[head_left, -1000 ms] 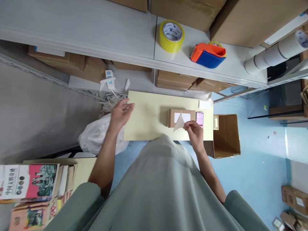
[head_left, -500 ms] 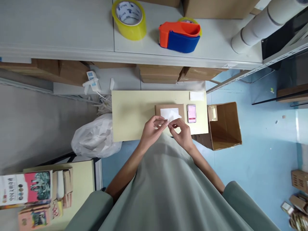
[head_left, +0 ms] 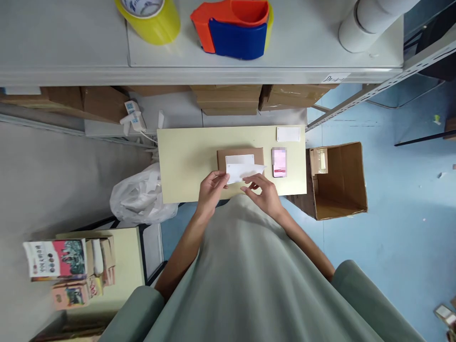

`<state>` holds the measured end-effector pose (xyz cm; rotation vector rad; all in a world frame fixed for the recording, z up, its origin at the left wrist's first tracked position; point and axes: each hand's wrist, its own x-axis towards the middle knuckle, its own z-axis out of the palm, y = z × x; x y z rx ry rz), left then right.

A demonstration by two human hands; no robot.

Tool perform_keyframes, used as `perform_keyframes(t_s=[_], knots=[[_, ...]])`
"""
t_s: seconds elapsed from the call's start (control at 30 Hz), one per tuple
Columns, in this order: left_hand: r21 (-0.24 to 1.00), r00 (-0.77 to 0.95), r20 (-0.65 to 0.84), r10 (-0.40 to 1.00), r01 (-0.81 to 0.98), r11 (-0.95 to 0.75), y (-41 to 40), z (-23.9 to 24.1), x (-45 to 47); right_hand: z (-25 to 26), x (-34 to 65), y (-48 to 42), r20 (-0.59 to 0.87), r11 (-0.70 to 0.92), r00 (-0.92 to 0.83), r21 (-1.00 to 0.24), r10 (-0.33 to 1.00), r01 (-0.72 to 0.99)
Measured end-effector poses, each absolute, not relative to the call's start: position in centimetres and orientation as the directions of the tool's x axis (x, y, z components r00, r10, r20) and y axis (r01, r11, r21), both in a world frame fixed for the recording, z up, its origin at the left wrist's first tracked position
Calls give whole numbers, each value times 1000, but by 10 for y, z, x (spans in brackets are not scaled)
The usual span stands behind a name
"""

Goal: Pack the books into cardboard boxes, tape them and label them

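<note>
A small brown cardboard box (head_left: 223,157) with a white label on top lies on the pale yellow table (head_left: 185,156). Just in front of it my left hand (head_left: 210,189) pinches the left end of a white paper slip (head_left: 242,172). My right hand (head_left: 261,192) pinches the slip's lower right side, so both hands hold it stretched flat over the box's near edge. A phone (head_left: 279,162) with a pink screen lies right of the box.
A white card (head_left: 288,134) lies at the table's far right corner. An open cardboard carton (head_left: 338,180) stands on the blue floor to the right, a white plastic bag (head_left: 137,197) to the left. The shelf above holds a yellow tape roll (head_left: 151,19) and an orange-blue tape dispenser (head_left: 233,28). Books (head_left: 57,259) are stacked lower left.
My left hand came in from the table's left edge and took hold of the slip my right hand held. Both hands have since spread it flat over the box.
</note>
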<state>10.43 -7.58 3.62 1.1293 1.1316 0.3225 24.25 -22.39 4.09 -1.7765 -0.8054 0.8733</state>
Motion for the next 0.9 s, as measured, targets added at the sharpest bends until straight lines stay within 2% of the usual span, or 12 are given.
perform_keyframes(t_s=[0.17,0.3,0.6,0.9], knots=[[818,398,-575,715,300,491,-73,23,96,24,266,-241,-287,-399,671,-917,683,14],[802,381,-597,706,294,519,-73,22,93,10,279,-248,-357,-444,700,-894,618,-63],[785,402,-620,674,300,542,-79,20,93,-8,279,-247,-392,-421,646,-899,655,-118],[787,408,-616,673,276,552,-81,13,91,-5,279,-245,-425,-405,653,-894,628,-192]])
